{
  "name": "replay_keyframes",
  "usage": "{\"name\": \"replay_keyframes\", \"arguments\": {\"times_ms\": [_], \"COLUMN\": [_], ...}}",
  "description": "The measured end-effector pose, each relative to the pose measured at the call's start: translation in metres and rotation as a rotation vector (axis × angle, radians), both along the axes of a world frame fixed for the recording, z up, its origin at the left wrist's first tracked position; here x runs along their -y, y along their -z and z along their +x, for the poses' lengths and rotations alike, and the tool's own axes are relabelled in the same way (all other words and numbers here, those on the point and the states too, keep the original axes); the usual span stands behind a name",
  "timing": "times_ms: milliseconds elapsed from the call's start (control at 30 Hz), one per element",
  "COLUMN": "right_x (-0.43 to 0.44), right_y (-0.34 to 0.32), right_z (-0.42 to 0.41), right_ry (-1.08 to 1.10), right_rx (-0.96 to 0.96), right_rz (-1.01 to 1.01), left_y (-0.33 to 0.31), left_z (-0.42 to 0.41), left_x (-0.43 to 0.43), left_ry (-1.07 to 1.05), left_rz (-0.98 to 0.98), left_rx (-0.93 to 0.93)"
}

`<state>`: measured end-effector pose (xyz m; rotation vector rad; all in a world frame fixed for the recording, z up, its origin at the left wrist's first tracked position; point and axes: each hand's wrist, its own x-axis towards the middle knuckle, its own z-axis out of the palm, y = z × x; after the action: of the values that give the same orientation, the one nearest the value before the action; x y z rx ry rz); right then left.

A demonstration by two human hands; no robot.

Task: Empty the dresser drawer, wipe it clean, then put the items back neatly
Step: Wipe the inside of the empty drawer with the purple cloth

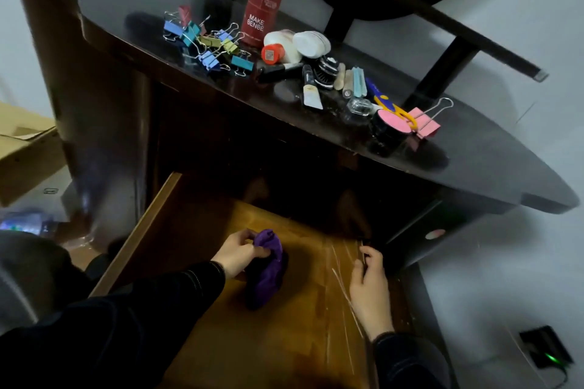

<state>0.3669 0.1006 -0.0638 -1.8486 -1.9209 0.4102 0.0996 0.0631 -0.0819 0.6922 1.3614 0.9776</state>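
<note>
As I look down into the open drawer [284,341], my left hand [235,254] pinches a bunched purple cloth [267,265] against the bare wooden floor, near the middle. My right hand [368,290] curls its fingers over the drawer's right rim, steadying it. The drawer looks emptied, so I judge wiping is the step in hand. To do it well, I would spread the cloth flatter, sweep from the dark back corners toward me, and cover the pale scratched strip beside the right hand. Beyond, on the bench [474,161], lie the drawer's items: coloured clips [208,41], a red bottle [265,0], tubes and small jars.
</note>
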Motion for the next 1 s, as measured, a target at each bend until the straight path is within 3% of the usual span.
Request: {"name": "replay_keyframes", "arguments": {"times_ms": [300,567,700,867,1000], "right_x": [-0.004,-0.009,-0.012,-0.013,-0.013], "right_y": [0.013,0.02,0.027,0.028,0.028], "right_z": [0.0,0.005,0.005,0.005,0.003], "right_ry": [0.01,0.005,0.02,0.027,0.028], "right_rx": [0.002,-0.019,-0.019,0.008,0.034], "right_rz": [0.095,0.107,0.119,0.12,0.123], "left_y": [0.016,0.033,0.061,0.074,0.072], "left_z": [0.047,0.113,0.123,0.124,0.12], "left_x": [-0.017,-0.092,-0.113,-0.124,-0.127], "left_ry": [-0.044,-0.309,-0.18,0.207,0.284], "left_rz": [0.004,0.19,0.367,0.53,0.61], "left_rx": [0.116,0.118,-0.137,-0.729,-0.931]}}
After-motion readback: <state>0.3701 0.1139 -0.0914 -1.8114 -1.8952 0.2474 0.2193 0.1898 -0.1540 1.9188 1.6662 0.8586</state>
